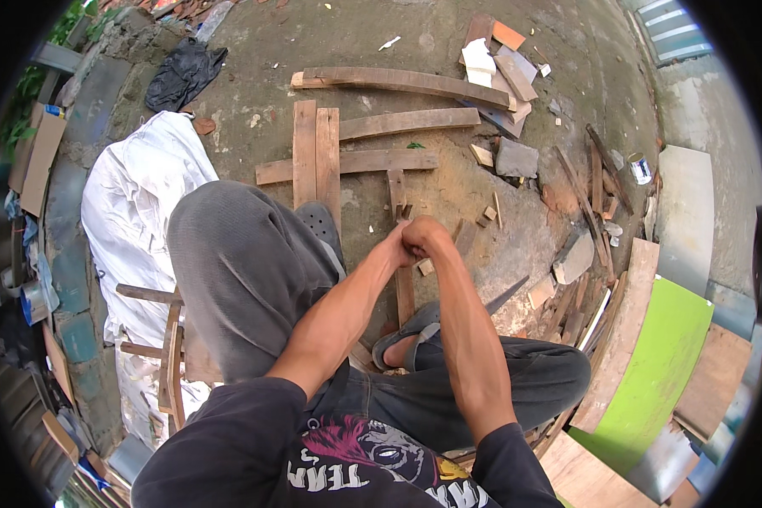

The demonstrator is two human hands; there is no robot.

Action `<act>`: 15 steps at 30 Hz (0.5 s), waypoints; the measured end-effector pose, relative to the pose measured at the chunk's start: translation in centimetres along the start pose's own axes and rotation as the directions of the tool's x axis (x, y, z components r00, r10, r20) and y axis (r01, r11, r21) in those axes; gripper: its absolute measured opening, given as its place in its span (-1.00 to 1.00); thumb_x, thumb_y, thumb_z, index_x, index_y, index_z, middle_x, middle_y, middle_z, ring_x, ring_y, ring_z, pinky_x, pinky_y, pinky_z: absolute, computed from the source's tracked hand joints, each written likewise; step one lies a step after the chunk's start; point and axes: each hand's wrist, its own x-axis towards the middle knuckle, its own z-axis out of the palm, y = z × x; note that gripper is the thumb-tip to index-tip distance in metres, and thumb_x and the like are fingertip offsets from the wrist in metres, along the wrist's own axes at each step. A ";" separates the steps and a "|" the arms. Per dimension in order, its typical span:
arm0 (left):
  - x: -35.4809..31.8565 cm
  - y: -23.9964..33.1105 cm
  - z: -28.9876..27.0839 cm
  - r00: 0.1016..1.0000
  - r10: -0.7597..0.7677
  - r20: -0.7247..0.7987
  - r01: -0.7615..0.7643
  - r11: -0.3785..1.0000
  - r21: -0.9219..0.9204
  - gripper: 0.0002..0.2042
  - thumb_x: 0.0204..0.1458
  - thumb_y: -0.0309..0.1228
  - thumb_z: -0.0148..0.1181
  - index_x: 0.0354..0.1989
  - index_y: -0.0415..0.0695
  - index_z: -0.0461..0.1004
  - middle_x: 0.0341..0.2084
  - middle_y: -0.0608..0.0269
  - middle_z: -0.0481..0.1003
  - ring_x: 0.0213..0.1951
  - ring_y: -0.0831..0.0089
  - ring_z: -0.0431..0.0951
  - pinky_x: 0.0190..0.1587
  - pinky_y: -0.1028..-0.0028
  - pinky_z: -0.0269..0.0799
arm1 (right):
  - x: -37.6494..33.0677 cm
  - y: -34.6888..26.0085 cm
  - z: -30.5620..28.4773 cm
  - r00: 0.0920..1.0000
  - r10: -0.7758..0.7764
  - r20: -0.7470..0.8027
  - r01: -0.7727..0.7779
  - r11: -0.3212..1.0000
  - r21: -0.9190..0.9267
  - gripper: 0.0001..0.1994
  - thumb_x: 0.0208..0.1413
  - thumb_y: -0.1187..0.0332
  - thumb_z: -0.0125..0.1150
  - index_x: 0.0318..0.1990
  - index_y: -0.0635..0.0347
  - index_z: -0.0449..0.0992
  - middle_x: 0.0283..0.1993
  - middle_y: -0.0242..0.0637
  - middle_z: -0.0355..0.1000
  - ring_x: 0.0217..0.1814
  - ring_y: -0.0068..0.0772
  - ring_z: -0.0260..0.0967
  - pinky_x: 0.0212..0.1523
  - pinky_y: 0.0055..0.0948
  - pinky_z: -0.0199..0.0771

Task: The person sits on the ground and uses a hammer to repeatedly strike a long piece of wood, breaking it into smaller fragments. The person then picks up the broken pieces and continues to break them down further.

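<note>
My left hand point(397, 246) and my right hand point(428, 234) meet close together in front of me, both with fingers curled closed. What they grip is mostly hidden by the hands themselves. Just beyond them, small dark upright pieces point(405, 212) stick out at a narrow wooden strip point(405, 296). That strip runs under my hands, and its far end reaches a crosswise board point(364, 161). Two boards side by side point(317, 144) lie lengthwise to the left, across the crosswise board. A dark tapered blade-like piece point(508, 292) points away beside my right forearm.
Long beams point(406, 82) lie farther off on the dirty concrete. Wood offcuts point(489, 213), stone blocks point(516, 158) and a small can point(640, 169) are scattered to the right. A green panel point(660, 364) leans at right. White sheeting point(144, 186) and a wooden stool-like frame point(175, 356) flank my left leg.
</note>
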 end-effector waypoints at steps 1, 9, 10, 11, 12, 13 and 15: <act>0.8 0.4 -1.4 0.999 0.035 0.025 -0.035 0.999 -0.015 -0.75 0.20 -0.18 -0.03 -0.41 -0.08 0.39 -0.59 0.28 0.45 -0.71 0.45 0.41 -0.78 0.58 0.18 | -1.5 -1.2 0.1 0.999 -0.041 -0.025 0.040 0.998 -0.038 -0.80 -0.03 0.37 0.13 -0.40 0.28 0.64 -0.35 -0.01 0.58 -0.26 -0.21 0.61 -0.31 -0.24 0.52; -2.0 -2.1 1.4 0.980 0.174 -0.099 -0.170 0.984 0.044 -0.75 0.19 -0.09 -0.01 -0.36 0.04 0.44 -0.50 0.40 0.50 -0.53 0.49 0.50 -0.61 0.53 0.35 | -1.7 0.4 1.7 0.960 -0.167 -0.223 0.136 0.980 -0.147 -0.78 -0.04 0.36 0.14 -0.43 0.36 0.61 -0.44 0.04 0.53 -0.40 -0.25 0.57 -0.43 -0.25 0.49; -2.5 -2.1 1.2 0.980 0.177 -0.095 -0.178 0.984 0.000 -0.73 0.20 -0.09 -0.03 -0.35 0.00 0.43 -0.52 0.34 0.49 -0.58 0.45 0.49 -0.64 0.51 0.34 | -1.8 0.1 2.3 0.959 -0.187 -0.215 0.155 0.975 -0.158 -0.77 -0.02 0.34 0.13 -0.40 0.37 0.60 -0.43 0.03 0.53 -0.40 -0.25 0.56 -0.43 -0.25 0.49; -2.9 -2.2 1.0 0.980 0.176 -0.090 -0.180 0.983 -0.042 -0.71 0.22 -0.09 -0.06 -0.34 -0.04 0.43 -0.54 0.28 0.49 -0.63 0.41 0.49 -0.67 0.49 0.33 | -1.9 0.1 2.8 0.960 -0.194 -0.202 0.163 0.974 -0.160 -0.76 0.00 0.33 0.12 -0.38 0.37 0.59 -0.42 0.02 0.53 -0.41 -0.25 0.56 -0.43 -0.25 0.49; -2.9 -1.9 0.9 0.983 0.162 -0.082 -0.168 0.983 -0.071 -0.68 0.23 -0.10 -0.08 -0.33 -0.08 0.42 -0.56 0.22 0.49 -0.68 0.36 0.48 -0.71 0.46 0.32 | -2.3 0.1 3.0 0.964 -0.184 -0.193 0.156 0.976 -0.153 -0.74 0.01 0.31 0.11 -0.35 0.37 0.59 -0.41 0.01 0.53 -0.41 -0.26 0.56 -0.44 -0.25 0.49; -2.3 -1.7 0.0 0.985 0.173 -0.023 -0.174 0.981 -0.082 -0.66 0.23 -0.07 -0.10 -0.31 -0.08 0.43 -0.55 0.21 0.49 -0.64 0.33 0.50 -0.60 0.40 0.38 | -2.7 -0.4 2.8 0.966 -0.188 -0.176 0.163 0.975 -0.148 -0.73 0.03 0.30 0.10 -0.32 0.38 0.58 -0.40 0.00 0.53 -0.41 -0.26 0.55 -0.44 -0.25 0.49; -1.0 -1.2 -2.3 0.978 0.184 0.096 -0.174 0.979 -0.103 -0.62 0.23 -0.03 -0.13 -0.28 -0.08 0.45 -0.52 0.18 0.49 -0.55 0.27 0.52 -0.40 0.27 0.50 | -3.2 -1.1 2.5 0.976 -0.188 -0.114 0.176 0.979 -0.106 -0.70 0.06 0.27 0.08 -0.27 0.39 0.57 -0.38 -0.02 0.53 -0.42 -0.27 0.54 -0.45 -0.26 0.48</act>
